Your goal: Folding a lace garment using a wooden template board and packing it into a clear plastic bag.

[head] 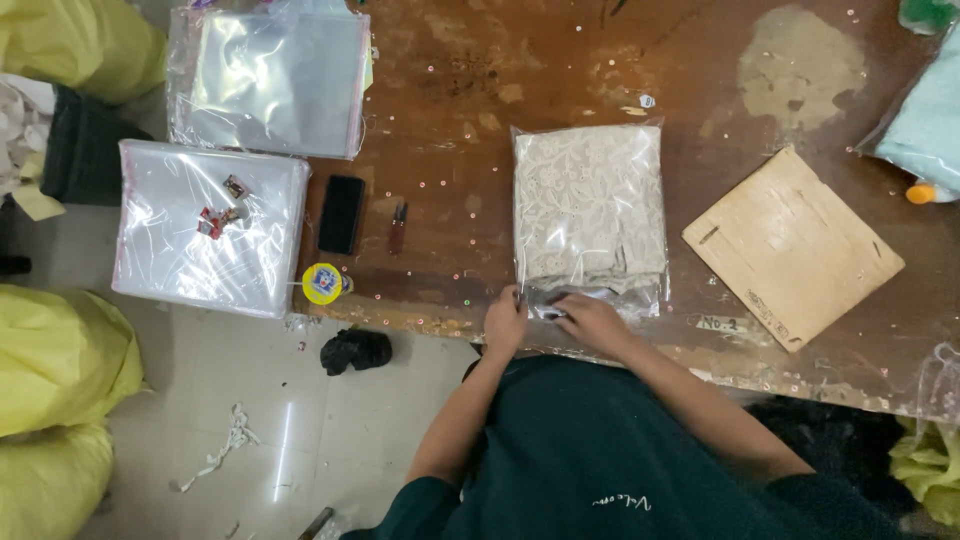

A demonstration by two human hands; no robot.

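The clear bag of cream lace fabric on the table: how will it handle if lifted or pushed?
The bagged fabric probably sags when lifted, being soft folded cloth. Its glossy film likely slides easily on the table. Both hands press its near edge.

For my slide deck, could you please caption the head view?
Both hands press the clear bag of cream lace fabric on a worn table.

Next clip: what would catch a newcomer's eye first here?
The clear bag of cream lace fabric at the table's centre, with the left hand and right hand pressing its near edge. Next, the stacks of clear plastic bags at far left and the plywood board at right.
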